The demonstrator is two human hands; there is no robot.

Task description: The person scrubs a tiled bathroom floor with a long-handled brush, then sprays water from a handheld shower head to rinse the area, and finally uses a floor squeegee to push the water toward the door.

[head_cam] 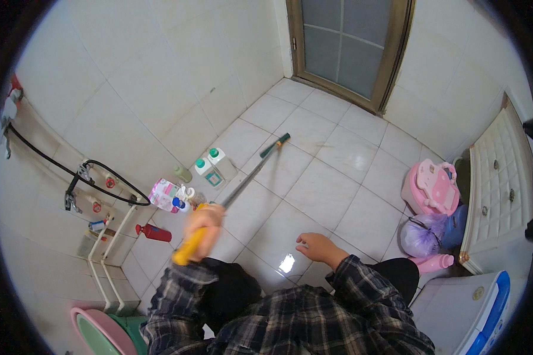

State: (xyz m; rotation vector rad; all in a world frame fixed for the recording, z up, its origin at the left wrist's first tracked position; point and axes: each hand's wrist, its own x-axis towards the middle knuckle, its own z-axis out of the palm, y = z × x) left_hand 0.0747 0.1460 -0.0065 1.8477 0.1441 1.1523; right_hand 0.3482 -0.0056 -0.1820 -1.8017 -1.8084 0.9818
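Note:
My left hand point(204, 226) is closed around the yellow handle of a long floor brush point(248, 177), slightly blurred. The grey pole slants away to a dark green brush head point(275, 145), which rests on the white floor tiles point(311, 188). My right hand point(315, 248) hangs over the floor with its fingers loosely curled and apart, holding nothing. Left of the pole, near the wall, stand two white bottles with green caps point(209, 173), a small green bottle point(183, 173), a pink and white pouch point(163, 194) and a blue-capped bottle point(180, 204).
A red bottle point(156, 232) is beside the white pipes point(98, 277) at left. Pink and green basins point(77, 317) sit at lower left. On the right are a pink tub point(431, 188), a purple bag point(421, 235), a white cabinet point(493, 191) and a white and blue appliance point(457, 306). A framed door point(337, 49) stands ahead.

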